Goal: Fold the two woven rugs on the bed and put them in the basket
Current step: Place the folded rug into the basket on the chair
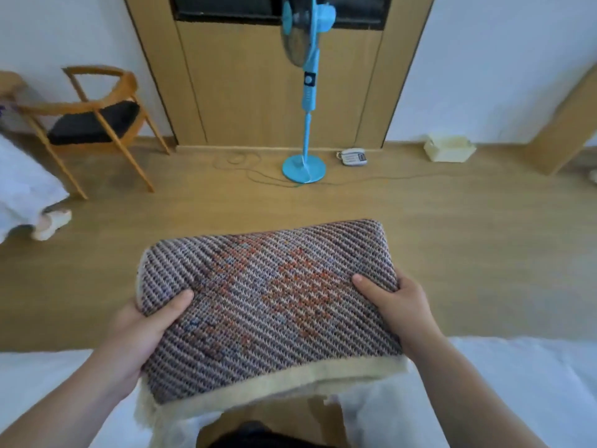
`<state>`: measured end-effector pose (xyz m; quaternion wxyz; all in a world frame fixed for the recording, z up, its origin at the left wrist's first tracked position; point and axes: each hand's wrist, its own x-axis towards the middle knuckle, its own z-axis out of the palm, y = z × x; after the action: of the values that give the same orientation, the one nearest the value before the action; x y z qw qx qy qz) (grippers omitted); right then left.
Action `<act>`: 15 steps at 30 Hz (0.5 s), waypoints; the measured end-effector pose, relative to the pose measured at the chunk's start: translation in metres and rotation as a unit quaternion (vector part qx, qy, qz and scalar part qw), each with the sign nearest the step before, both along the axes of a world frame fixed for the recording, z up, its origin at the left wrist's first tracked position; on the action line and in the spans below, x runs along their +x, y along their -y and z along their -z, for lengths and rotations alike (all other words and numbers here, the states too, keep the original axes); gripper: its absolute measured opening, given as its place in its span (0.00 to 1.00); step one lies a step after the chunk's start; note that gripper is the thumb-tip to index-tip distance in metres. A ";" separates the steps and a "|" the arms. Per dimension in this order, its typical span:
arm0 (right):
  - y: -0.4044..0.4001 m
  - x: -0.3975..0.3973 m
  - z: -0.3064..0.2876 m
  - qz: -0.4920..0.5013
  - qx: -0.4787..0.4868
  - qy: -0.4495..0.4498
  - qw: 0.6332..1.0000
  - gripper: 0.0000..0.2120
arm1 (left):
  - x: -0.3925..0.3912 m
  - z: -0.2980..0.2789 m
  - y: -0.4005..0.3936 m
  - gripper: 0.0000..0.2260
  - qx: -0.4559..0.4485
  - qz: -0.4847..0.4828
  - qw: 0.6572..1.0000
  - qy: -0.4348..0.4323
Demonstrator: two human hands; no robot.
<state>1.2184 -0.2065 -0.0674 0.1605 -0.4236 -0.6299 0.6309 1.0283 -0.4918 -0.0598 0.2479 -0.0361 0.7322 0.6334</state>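
Observation:
A folded woven rug (268,305), brown-grey with an orange diamond pattern and a cream fringed edge, is held up in front of me above the white bed (504,379). My left hand (142,331) grips its left end, thumb on top. My right hand (403,305) grips its right end the same way. A pale cream basket (449,147) stands on the floor by the far wall at the right. Only this one rug is visible.
A blue standing fan (305,88) stands straight ahead with a cable on the wooden floor and a white telephone (353,156) beside its base. At the left are a wooden chair (93,121), white bedding (22,185) and a slipper (51,223).

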 end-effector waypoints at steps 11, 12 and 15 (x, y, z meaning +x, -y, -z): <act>-0.196 -0.016 0.028 0.259 -0.013 -0.018 0.966 0.15 | -0.128 0.009 -0.325 0.36 0.040 0.282 0.959 -0.016; -0.213 -0.021 0.029 0.285 -0.012 -0.013 0.958 0.14 | -0.141 0.008 -0.355 0.44 0.025 0.300 0.954 -0.011; -0.256 -0.030 0.029 0.345 -0.027 -0.010 0.938 0.15 | -0.171 0.011 -0.440 0.50 0.019 0.367 0.930 0.011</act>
<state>1.1881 0.0491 -0.0966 0.3635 -0.6124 -0.4263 0.5578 0.8575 -0.0517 -0.0707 0.4717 0.2334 0.6791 0.5117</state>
